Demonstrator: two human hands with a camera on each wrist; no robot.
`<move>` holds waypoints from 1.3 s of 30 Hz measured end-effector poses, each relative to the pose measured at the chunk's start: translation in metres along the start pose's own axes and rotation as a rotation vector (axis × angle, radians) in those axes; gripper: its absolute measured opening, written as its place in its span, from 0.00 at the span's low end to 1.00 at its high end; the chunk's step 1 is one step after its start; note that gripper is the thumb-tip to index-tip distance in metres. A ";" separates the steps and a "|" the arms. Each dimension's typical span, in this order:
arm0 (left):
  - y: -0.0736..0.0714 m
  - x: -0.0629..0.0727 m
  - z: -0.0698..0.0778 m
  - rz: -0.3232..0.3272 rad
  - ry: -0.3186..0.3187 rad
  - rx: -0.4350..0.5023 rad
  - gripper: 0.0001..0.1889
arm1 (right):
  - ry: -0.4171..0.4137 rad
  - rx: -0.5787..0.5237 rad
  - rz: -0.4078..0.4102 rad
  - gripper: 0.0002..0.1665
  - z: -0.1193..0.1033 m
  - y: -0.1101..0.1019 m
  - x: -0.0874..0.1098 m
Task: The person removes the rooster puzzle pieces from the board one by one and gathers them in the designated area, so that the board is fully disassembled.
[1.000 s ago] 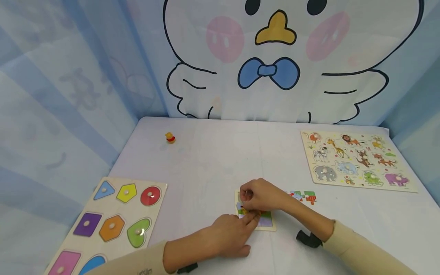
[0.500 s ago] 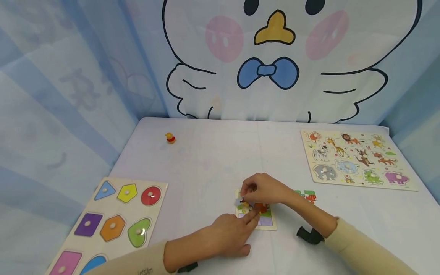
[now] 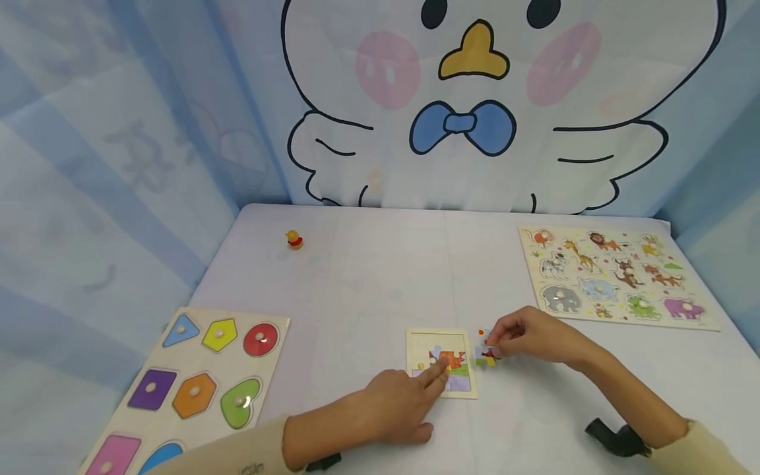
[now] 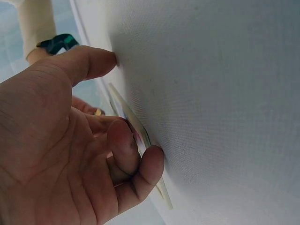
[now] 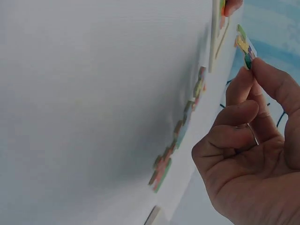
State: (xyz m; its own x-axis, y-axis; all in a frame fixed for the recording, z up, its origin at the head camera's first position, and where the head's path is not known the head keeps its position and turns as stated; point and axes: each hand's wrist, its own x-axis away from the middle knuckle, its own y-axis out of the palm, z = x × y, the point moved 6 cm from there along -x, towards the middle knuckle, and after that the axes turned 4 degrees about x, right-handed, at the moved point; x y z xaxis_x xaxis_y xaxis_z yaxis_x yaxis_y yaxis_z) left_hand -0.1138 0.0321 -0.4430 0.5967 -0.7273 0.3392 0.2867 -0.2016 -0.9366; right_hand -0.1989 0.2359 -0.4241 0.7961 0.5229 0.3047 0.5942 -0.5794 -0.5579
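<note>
A small jigsaw tray point(image 3: 442, 336) with a pale wooden frame lies on the white table. Some joined jigsaw pieces point(image 3: 456, 381) fill its lower part, and its upper part is bare wood. My left hand point(image 3: 398, 406) rests at the tray, its extended fingers pressing on the pieces. To the right of the tray, my right hand point(image 3: 537, 336) pinches a jigsaw piece point(image 5: 243, 44) between thumb and index finger, raised off the table. Beneath it, a row of loose jigsaw pieces point(image 5: 178, 133) lies on the cloth, mostly covered by the hand in the head view.
A shapes knob puzzle point(image 3: 220, 356) lies at the left and an animal knob puzzle point(image 3: 620, 277) at the back right. A small yellow and red toy figure point(image 3: 293, 239) stands at the back left. Behind the table hangs a cartoon-printed curtain point(image 3: 463, 178).
My right hand has moved from over the tray to its right side, carrying a jigsaw piece away and uncovering the tray's upper part. The left hand has stayed in place.
</note>
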 end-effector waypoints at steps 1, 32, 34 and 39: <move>0.000 0.000 0.000 0.000 -0.001 0.000 0.41 | 0.007 0.003 0.002 0.05 0.005 0.001 0.004; 0.002 0.005 0.000 0.044 -0.001 -0.076 0.40 | 0.057 0.397 0.333 0.03 0.005 0.013 0.018; 0.003 0.006 0.000 0.050 -0.006 -0.079 0.40 | 0.054 0.410 0.343 0.03 0.005 0.013 0.018; 0.003 0.007 0.003 0.077 -0.005 -0.072 0.40 | 0.041 0.438 0.365 0.04 0.003 0.013 0.019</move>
State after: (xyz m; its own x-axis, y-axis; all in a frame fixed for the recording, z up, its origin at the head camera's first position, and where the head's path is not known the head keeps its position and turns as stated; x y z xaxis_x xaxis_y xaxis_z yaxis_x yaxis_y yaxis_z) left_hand -0.1070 0.0284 -0.4436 0.6185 -0.7393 0.2662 0.1855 -0.1918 -0.9638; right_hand -0.1766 0.2399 -0.4283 0.9498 0.3078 0.0564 0.1830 -0.4001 -0.8980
